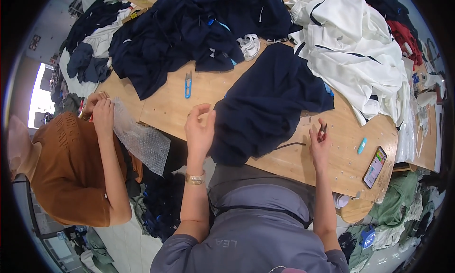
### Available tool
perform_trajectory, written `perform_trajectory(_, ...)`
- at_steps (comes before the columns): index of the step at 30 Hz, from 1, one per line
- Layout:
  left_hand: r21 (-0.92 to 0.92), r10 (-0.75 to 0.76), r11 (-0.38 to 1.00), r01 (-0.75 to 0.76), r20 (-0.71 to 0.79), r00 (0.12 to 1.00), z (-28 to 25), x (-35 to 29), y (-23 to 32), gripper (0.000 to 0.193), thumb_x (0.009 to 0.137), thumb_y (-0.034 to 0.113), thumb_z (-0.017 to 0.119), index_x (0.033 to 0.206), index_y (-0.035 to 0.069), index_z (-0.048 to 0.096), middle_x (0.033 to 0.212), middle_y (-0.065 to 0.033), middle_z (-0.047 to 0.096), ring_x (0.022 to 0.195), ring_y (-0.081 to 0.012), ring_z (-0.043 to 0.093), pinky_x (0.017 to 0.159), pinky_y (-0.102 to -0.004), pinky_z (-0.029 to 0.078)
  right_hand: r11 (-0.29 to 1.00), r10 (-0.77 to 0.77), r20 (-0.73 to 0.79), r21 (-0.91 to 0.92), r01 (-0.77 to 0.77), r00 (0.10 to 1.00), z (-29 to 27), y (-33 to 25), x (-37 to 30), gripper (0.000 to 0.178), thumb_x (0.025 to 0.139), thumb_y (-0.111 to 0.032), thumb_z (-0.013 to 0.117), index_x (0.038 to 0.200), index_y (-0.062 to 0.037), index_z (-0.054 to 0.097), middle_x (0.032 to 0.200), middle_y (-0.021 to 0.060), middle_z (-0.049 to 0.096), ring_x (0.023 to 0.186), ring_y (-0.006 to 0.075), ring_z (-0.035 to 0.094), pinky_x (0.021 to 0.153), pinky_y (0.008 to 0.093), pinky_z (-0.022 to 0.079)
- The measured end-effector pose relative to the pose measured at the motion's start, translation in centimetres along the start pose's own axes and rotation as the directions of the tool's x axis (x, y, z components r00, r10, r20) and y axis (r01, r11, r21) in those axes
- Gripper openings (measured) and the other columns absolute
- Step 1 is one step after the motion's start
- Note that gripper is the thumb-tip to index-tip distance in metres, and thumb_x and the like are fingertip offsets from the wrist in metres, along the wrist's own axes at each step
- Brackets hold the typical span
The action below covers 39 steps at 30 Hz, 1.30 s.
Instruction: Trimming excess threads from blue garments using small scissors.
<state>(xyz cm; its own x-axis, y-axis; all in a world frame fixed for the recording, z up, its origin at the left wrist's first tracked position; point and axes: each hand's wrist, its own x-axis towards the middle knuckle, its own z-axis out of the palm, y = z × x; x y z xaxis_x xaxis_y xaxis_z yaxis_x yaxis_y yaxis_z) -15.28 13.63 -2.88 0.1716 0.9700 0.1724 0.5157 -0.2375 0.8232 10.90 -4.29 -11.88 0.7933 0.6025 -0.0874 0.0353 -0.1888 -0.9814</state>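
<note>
A navy garment lies bunched on the table in front of me, its near edge hanging over the table's rim. Beside its left edge is my left hand, raised with the fingers loosely curved and apart, and nothing visible in them. Whether it touches the cloth I cannot tell. My right hand, to the right of the garment, is closed around small dark thread snips with a bit of red on them. A thin dark cord lies on the wooden table between the garment and that hand.
Blue thread snips lie on the table beyond my left hand. A navy pile and white garments cover the far side. On the right are a phone and a light-blue tube. A co-worker at left handles bubble wrap.
</note>
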Motion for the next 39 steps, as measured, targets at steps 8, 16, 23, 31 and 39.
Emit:
perform_trajectory(8,-0.059,0.094,0.995,-0.076,0.426,0.900,3.5,-2.2,4.1,0.015,0.078,0.012,0.064,0.086,0.001,0.058,0.073,-0.0087,0.060,0.064,-0.0159,0.058,0.058,-0.0249,0.046,0.998,-0.026,0.091,-0.060,0.031,0.996,1.4,0.1,1.6,0.019,0.083,-0.014,0.061,0.097,-0.0014,0.061,0.066,-0.0046,0.050,0.056,0.0028,0.038,0.050,0.0183,0.031)
perform_trajectory(16,-0.121,0.335,0.941,-0.315,0.452,0.827,9.4,-1.9,4.5,0.016,0.076,0.010,0.064,0.087,0.002,0.056,0.078,-0.0099,0.057,0.076,-0.0236,0.059,0.066,-0.0308,0.047,0.951,0.217,-0.059,0.236,-0.198,0.974,1.3,1.3,0.8,0.015,0.084,-0.017,0.060,0.088,-0.0020,0.062,0.070,-0.0023,0.056,0.057,0.0037,0.046,0.052,0.0195,0.036)
perform_trajectory(23,0.094,0.522,0.797,-0.596,0.388,0.759,16.9,0.1,6.7,0.050,0.069,0.022,0.071,0.112,0.008,0.049,0.113,-0.0143,0.046,0.116,-0.0323,0.037,0.093,-0.0427,0.032,0.989,0.009,-0.128,0.145,0.010,0.992,1.8,2.6,0.9,0.012,0.084,-0.013,0.059,0.087,-0.0011,0.061,0.067,-0.0056,0.052,0.059,0.0026,0.043,0.054,0.0184,0.034)
perform_trajectory(31,0.164,0.606,0.600,-0.783,0.546,0.579,22.0,0.5,5.7,0.028,0.071,0.021,0.069,0.091,0.008,0.056,0.109,-0.0141,0.053,0.119,-0.0329,0.037,0.096,-0.0414,0.030,0.980,-0.032,-0.145,0.188,0.059,0.989,2.0,2.8,-0.2,0.010,0.086,-0.011,0.056,0.086,-0.0019,0.058,0.061,-0.0080,0.044,0.055,0.0008,0.037,0.048,0.0181,0.029)
perform_trajectory(39,-0.264,0.301,0.940,-0.218,0.337,0.892,6.2,-2.4,5.6,0.026,0.073,-0.010,0.046,0.095,0.001,0.055,0.094,-0.0142,0.058,0.094,-0.0240,0.057,0.083,-0.0278,0.043,0.688,0.283,-0.055,0.707,-0.163,0.958,-0.1,2.0,0.1,0.020,0.092,-0.021,0.047,0.096,-0.0020,0.052,0.053,-0.0025,0.037,0.040,0.0072,0.039,0.040,0.0235,0.039)
